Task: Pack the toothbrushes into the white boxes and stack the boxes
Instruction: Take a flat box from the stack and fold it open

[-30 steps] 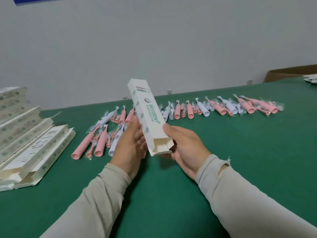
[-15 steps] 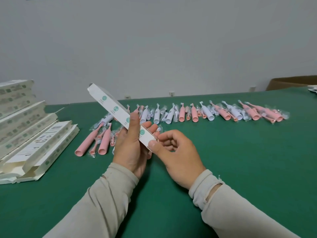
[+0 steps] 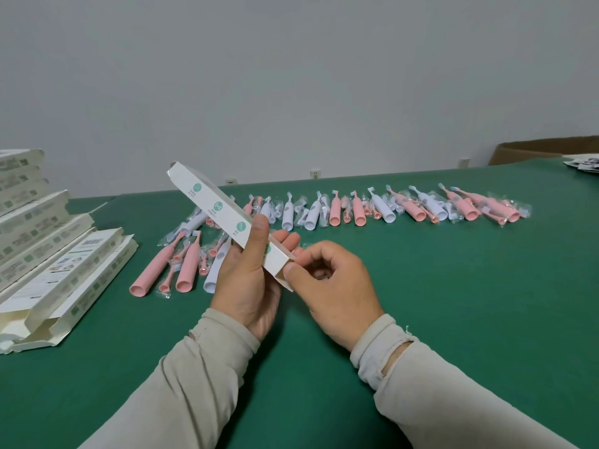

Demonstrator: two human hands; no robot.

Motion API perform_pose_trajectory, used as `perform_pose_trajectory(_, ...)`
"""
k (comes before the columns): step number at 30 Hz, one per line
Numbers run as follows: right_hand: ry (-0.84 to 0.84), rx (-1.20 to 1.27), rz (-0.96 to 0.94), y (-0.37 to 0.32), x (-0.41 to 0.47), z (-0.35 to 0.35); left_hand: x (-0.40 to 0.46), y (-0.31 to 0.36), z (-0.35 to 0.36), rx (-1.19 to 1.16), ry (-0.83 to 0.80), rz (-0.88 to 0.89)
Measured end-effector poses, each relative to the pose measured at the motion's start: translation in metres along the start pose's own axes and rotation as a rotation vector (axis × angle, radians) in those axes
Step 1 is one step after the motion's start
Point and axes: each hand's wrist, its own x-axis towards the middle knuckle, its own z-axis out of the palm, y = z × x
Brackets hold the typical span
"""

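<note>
**Item: white toothbrush box, in hand, near end being closed**

Location: white box [image 3: 223,218] held above the green table [image 3: 453,319], in front of the person, slanting from far-left and high to near-right and low.

Grip, left hand [image 3: 249,280]: thumb laid over the printed face, fingers behind; it grips the box at its lower part.

Grip, right hand [image 3: 334,286]: thumb and forefinger pinch the box's near end, the other fingers curled.

Change: a second ago the box stood steeper with its broad printed face toward the camera and the near end gaping, flaps loose. It is now turned to its narrow icon side and the near opening looks pressed in. Judged: closing step nearly done; stacking comes next.

Stock remaining: wrapped toothbrushes [image 3: 356,212], pink and white, in a long row across the table, with a nearer cluster [image 3: 181,264] behind the left hand. Many unpacked.

Stack: white boxes [image 3: 48,247] piled at the left edge.
</note>
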Motion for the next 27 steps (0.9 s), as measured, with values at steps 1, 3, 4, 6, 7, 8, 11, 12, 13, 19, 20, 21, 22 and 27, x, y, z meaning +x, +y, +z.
perform_pose_trajectory(1,0.008,0.0,-0.004,-0.001,-0.001,0.0,0.0,-0.001,0.0,-0.007,-0.009,-0.002)
perform_pose_trajectory(3,0.02,0.002,-0.014,-0.003,-0.003,0.001,0.0,0.0,0.001,-0.03,-0.016,-0.021)
perform_pose_trajectory(4,0.022,0.0,-0.016,-0.005,-0.003,0.002,0.0,0.0,0.002,-0.046,-0.009,-0.033)
perform_pose_trajectory(6,-0.001,-0.007,-0.026,-0.006,-0.002,0.002,0.001,0.002,0.003,-0.076,0.03,-0.058)
perform_pose_trajectory(7,-0.029,-0.008,-0.04,-0.006,-0.003,0.001,0.001,0.004,0.003,-0.089,0.061,-0.075)
perform_pose_trajectory(8,-0.068,-0.013,-0.06,-0.006,-0.003,0.0,0.001,0.007,0.003,-0.109,0.09,-0.095)
perform_pose_trajectory(11,-0.176,-0.179,-0.164,-0.006,-0.005,0.0,0.003,0.012,-0.001,-0.159,0.114,-0.128)
perform_pose_trajectory(12,-0.18,-0.252,-0.214,-0.005,-0.004,0.0,0.004,0.013,-0.002,-0.166,0.108,-0.125)
perform_pose_trajectory(13,-0.166,-0.302,-0.26,-0.005,-0.004,0.0,0.005,0.014,-0.003,-0.176,0.1,-0.119)
perform_pose_trajectory(19,-0.092,-0.359,-0.338,-0.004,0.001,-0.008,0.005,0.013,-0.001,-0.149,0.092,-0.113)
perform_pose_trajectory(20,-0.097,-0.36,-0.335,-0.004,0.001,-0.009,0.005,0.013,-0.002,-0.136,0.089,-0.114)
perform_pose_trajectory(21,-0.099,-0.36,-0.333,-0.004,0.001,-0.009,0.006,0.013,-0.002,-0.131,0.091,-0.12)
perform_pose_trajectory(22,-0.097,-0.359,-0.331,-0.004,0.002,-0.008,0.006,0.012,-0.002,-0.133,0.095,-0.128)
perform_pose_trajectory(27,-0.063,-0.34,-0.324,-0.005,0.003,-0.01,0.002,0.012,0.0,-0.1,0.047,-0.138)
